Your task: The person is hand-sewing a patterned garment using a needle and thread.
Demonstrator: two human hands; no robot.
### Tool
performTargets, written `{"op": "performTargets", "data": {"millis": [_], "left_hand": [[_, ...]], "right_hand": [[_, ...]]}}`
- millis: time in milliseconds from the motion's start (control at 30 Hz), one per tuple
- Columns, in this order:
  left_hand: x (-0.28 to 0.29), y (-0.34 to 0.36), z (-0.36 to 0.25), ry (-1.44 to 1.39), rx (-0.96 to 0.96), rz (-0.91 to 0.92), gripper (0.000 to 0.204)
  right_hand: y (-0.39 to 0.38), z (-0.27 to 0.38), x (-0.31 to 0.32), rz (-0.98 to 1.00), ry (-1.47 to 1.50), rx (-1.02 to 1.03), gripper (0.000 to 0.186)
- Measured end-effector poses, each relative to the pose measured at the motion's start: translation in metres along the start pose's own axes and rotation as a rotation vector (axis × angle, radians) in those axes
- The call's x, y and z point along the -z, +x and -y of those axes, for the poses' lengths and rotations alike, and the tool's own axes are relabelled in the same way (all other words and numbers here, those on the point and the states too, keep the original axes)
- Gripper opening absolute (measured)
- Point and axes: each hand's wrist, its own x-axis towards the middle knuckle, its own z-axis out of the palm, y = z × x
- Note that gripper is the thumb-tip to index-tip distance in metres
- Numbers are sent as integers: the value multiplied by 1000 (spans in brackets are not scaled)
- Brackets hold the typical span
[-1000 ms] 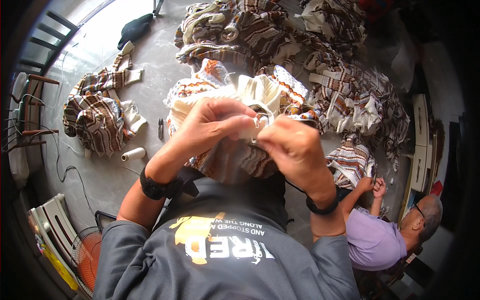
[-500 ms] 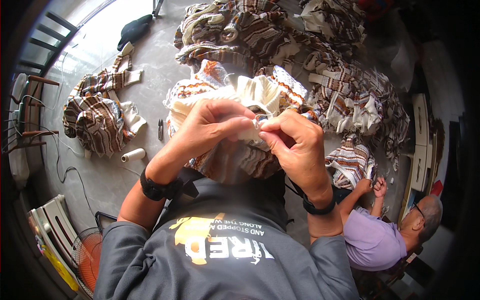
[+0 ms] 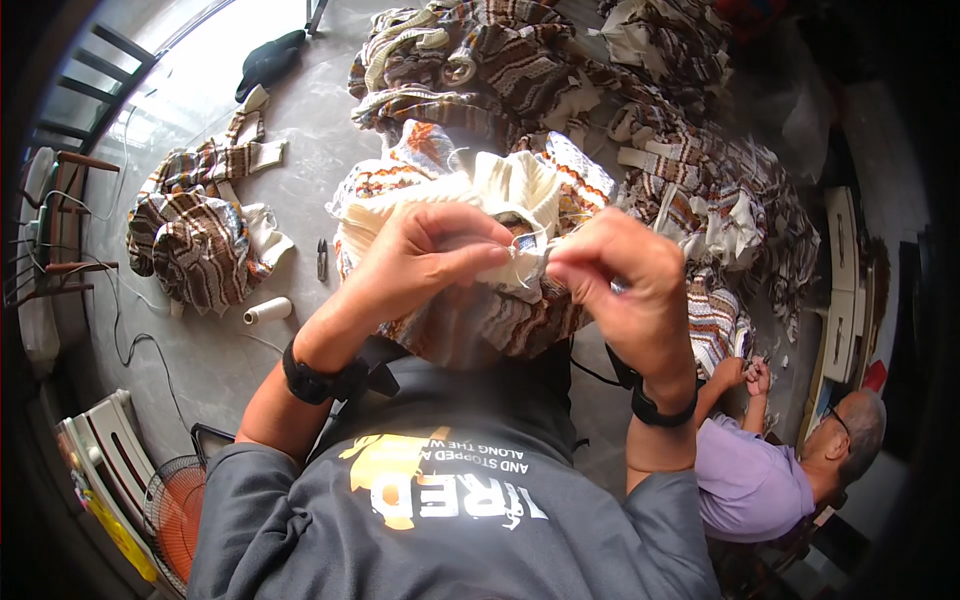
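My left hand (image 3: 435, 255) pinches the cream knit edge (image 3: 520, 270) of a striped sweater piece (image 3: 500, 325) in front of my body, with white thread (image 3: 515, 250) at its fingertips. My right hand (image 3: 625, 280), a little to the right, is closed in a pinch on the thread; whether it also holds a needle is too small to tell. Cream ribbed knit (image 3: 510, 180) and patterned knit lie just beyond both hands. A small pair of dark snips (image 3: 322, 258) and a white thread spool (image 3: 265, 310) lie on the floor to the left.
Heaps of striped knitwear (image 3: 500, 70) lie ahead and to the right, a smaller pile (image 3: 190, 240) at the left. A co-worker in a lavender shirt (image 3: 750, 480) works at the lower right. Chairs (image 3: 70, 210), cables and a fan (image 3: 175, 510) line the left side.
My right hand has pulled away to the right and slightly upward from my left hand, widening the gap between their pinched fingers. My left hand has stayed nearly in place.
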Motion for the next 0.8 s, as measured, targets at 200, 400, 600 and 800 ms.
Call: {"op": "performTargets", "data": {"millis": [200,400,600,800], "left_hand": [[-6,0,6,-64,-91,4,14],[-5,-4,0,-78,-49,25,14],[-14,-4,3,1,-110,10,12],[-15,-4,7,-47,-132,-16,12]], "right_hand": [[-4,-7,-23,-26,280,-417,10],[-7,-13,-29,-30,136,-218,9],[-17,-15,-44,-142,289,-293,8],[-19,-12,-36,-51,611,-593,3]]}}
